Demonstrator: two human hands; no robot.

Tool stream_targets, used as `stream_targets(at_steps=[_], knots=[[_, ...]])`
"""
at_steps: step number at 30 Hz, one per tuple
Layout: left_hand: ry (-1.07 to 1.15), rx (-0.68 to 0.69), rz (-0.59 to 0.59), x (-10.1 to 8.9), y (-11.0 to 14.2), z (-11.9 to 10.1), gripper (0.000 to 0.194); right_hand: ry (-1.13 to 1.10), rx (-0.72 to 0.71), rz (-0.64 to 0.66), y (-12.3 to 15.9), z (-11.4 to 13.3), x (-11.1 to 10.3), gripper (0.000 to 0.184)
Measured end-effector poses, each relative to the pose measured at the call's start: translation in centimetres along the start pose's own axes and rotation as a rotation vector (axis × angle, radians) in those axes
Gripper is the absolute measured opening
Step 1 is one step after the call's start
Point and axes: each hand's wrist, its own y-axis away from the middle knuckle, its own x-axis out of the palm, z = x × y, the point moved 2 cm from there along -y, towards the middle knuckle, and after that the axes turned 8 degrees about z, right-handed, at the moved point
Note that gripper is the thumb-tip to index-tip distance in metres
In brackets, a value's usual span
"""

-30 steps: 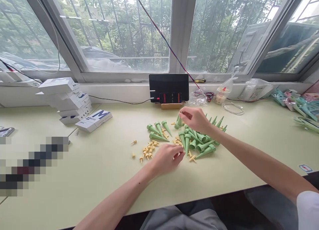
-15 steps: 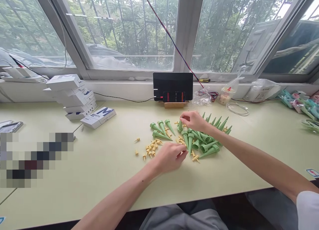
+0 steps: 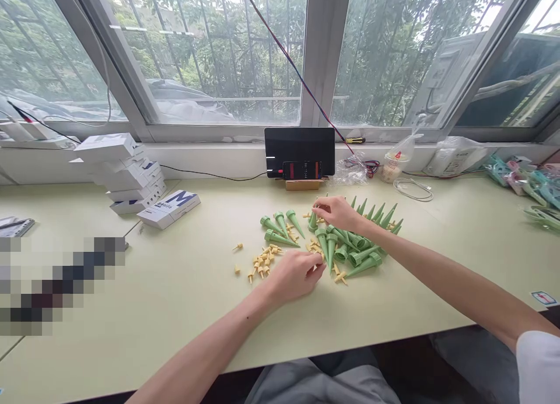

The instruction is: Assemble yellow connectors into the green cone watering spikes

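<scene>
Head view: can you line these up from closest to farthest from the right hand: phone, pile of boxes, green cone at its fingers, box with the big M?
1. Green cone: right at the right hand.
2. Phone: behind it, slightly left.
3. Box with M: well to the left.
4. Pile of boxes: farthest left, behind that box.

Soft daylight from the windows (image 3: 227, 60) lights the table (image 3: 175, 293), with pixelation at left.

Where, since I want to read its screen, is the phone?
In the head view, the phone sits just right of centre at the table's back, in front of the black panel and above the brown stand, beyond the right hand.
</scene>
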Motion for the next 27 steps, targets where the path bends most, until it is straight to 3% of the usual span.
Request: stream_targets(at_steps=[14, 19, 23, 27], knots=[[-0.004, 0.005, 0.002, 0.1, 0.1, 0.1, 0.029, -0.049, -0.048, -0.049, -0.1, -0.1, 0.2, 0.027], [-0.009, 0.000, 0.008, 0.1, 0.1, 0.1, 0.029, -0.068, -0.085, -0.252, 1.2, 0.1, -0.8, 0.032], [-0.003, 0.006, 0.018, 0.2, 0.1, 0.1, 0.028, 0.146, -0.185, -0.398, 3.2, 0.8, -0.6, 0.025], [-0.006, 0.009, 0.027, 0.1, 0.0, 0.1, 0.029, 0.387, -0.245, -0.386, 4.7, 0.8, 1.2, 0.022]])
